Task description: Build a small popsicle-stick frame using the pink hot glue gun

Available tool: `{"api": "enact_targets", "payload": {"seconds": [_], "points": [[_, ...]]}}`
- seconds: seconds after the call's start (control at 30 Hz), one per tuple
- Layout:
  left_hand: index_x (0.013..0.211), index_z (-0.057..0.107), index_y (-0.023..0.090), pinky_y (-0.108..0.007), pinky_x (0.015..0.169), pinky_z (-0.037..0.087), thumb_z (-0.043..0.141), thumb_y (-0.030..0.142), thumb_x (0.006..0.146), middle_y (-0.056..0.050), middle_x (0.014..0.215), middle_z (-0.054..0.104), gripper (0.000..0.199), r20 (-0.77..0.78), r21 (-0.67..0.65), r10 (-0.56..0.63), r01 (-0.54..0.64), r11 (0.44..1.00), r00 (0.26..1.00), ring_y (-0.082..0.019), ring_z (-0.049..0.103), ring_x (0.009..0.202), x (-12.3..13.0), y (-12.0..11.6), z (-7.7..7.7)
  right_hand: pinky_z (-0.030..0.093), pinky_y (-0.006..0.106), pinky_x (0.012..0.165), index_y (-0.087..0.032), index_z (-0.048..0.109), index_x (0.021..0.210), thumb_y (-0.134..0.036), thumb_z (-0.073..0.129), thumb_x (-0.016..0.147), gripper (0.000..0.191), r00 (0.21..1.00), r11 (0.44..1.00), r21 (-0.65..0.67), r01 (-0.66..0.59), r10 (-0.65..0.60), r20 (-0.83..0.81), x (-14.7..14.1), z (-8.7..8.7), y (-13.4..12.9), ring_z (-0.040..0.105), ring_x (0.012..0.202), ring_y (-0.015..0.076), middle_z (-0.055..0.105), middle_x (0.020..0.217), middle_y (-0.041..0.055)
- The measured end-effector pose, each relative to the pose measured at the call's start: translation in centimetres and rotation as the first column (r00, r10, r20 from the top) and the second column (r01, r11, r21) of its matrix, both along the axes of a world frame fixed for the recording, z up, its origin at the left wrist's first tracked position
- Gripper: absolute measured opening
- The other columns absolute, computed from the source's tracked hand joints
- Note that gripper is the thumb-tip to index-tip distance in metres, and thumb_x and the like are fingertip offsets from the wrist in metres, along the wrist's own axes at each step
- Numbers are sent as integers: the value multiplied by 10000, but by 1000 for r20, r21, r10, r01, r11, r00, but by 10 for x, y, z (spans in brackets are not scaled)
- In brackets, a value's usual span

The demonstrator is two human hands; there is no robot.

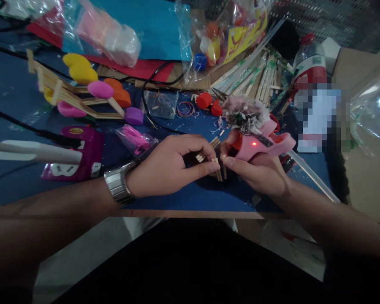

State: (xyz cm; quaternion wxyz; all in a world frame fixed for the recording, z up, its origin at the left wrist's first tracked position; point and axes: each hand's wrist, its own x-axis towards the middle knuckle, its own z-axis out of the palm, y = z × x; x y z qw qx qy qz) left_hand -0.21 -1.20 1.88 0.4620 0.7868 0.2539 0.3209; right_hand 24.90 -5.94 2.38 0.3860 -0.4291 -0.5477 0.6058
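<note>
Item: bundle of short pale wooden sticks (215,165), long axis near upright, lower ends on the blue mat-covered surface (183,196). Position: between both hands at centre. Left hand (167,166) fingers clamped on the sticks from the left. Right hand (259,171) wraps a pink glue gun (262,143), red lamp lit, thumb touching the sticks.

Dim, uneven indoor light, soft focus

Glare glints on the clear crinkled plastic bags (228,29) far and right; edges bow and darken; a pixelated patch sits right.
</note>
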Motion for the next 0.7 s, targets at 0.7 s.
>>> {"api": "enact_targets", "payload": {"seconds": [0.7], "points": [[1067, 817, 213, -258, 771, 615, 771, 332, 1117, -3, 954, 849, 137, 4, -180, 23, -22, 983, 1000, -148, 762, 816, 1, 0, 4, 522, 378, 732, -305, 689, 1108, -562, 1033, 887, 483, 996, 994, -68, 87, -90, -31, -3, 3, 2, 580, 780, 196, 716, 927, -19]]}}
